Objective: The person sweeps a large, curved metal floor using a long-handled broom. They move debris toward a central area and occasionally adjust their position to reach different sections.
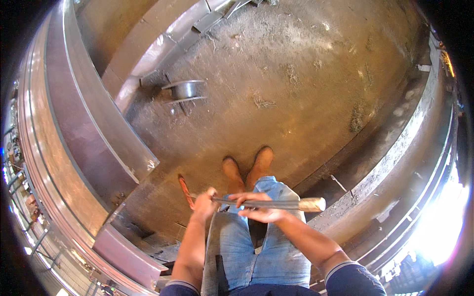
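Note:
A long, slim grey rod-like tool [286,203] with a pale tan, cylindrical end lies crosswise in front of my thighs. My right hand [264,209] is closed around its middle, and the tan end sticks out to the right. At the thin left end, my left hand [205,202] pinches with thumb and fingers. Just beyond the left hand, a narrow orange-red strip-like piece [185,190] slants up and left. Whether that piece touches the hand or lies on the floor, I cannot tell.
Long steel beams [79,113] run along the left, and a curved steel section [153,44] reaches across the upper left. A metal spool [185,91] rests on the dusty floor [296,98]. Another large beam [390,153] borders the right. My brown boots [259,165] stand between them.

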A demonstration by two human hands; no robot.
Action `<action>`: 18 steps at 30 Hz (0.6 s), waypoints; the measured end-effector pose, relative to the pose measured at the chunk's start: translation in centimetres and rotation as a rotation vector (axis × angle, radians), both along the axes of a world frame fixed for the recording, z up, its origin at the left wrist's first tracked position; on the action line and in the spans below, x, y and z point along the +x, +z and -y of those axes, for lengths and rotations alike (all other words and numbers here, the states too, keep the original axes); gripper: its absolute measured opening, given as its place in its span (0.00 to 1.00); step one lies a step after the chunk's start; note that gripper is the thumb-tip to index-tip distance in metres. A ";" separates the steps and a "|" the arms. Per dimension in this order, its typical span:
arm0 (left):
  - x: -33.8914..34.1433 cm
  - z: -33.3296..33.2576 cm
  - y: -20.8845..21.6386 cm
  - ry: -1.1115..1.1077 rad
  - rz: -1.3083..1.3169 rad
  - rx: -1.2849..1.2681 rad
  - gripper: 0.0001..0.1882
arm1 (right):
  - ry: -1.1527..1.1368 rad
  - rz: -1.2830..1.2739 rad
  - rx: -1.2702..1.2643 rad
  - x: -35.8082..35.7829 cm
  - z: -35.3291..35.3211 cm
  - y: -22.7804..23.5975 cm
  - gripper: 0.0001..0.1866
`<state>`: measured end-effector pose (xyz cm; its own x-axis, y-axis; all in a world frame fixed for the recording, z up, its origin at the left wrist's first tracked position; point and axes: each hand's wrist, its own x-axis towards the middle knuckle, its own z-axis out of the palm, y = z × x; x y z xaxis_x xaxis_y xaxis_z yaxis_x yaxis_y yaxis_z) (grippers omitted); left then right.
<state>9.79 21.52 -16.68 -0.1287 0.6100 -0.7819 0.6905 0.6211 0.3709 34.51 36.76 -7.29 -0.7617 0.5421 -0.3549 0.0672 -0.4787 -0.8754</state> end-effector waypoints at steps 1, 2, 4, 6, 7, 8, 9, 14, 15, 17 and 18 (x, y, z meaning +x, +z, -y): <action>-1.0 -0.3 -0.6 -0.006 -0.047 0.041 0.10 | -0.047 -0.064 -0.098 0.7 -0.8 -0.2 0.12; -2.5 -0.1 -1.9 -0.034 -0.070 0.076 0.10 | -0.095 -0.129 -0.197 1.4 -2.0 0.1 0.13; -5.8 0.8 -4.9 -0.111 -0.096 0.135 0.11 | -0.001 -0.110 -0.199 1.2 -3.9 0.8 0.12; -7.3 -0.2 -7.1 -0.073 -0.088 -0.008 0.13 | 0.137 -0.093 -0.021 0.6 -4.8 0.0 0.12; -6.5 -1.9 -7.9 -0.049 -0.242 0.025 0.15 | 0.161 -0.021 -0.012 0.2 -4.9 -0.2 0.09; -5.3 -3.8 -8.6 -0.028 -0.394 0.060 0.16 | 0.112 0.037 0.013 0.1 -4.7 -0.7 0.08; -4.7 -5.4 -9.6 0.153 -0.442 -0.016 0.18 | 0.069 0.076 0.041 -0.1 -4.7 -0.9 0.07; 8.8 -19.1 -15.6 0.448 -0.449 0.199 0.19 | -0.168 0.278 0.077 7.3 -13.5 0.8 0.06; 13.1 -23.1 -16.1 0.474 -0.392 0.260 0.18 | -0.193 0.407 -0.007 10.3 -16.7 2.2 0.08; 22.5 -32.2 -15.4 0.361 -0.214 0.278 0.19 | -0.310 0.612 -0.024 16.9 -22.5 5.6 0.14; 27.2 -36.3 -14.5 0.275 -0.113 0.251 0.20 | -0.403 0.692 0.025 20.2 -24.6 7.3 0.20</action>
<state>37.03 57.86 -31.20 -0.3907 0.7111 -0.5846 0.5560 0.6884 0.4659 54.69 61.41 0.02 -0.1166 0.7426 -0.6595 0.4249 -0.5629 -0.7090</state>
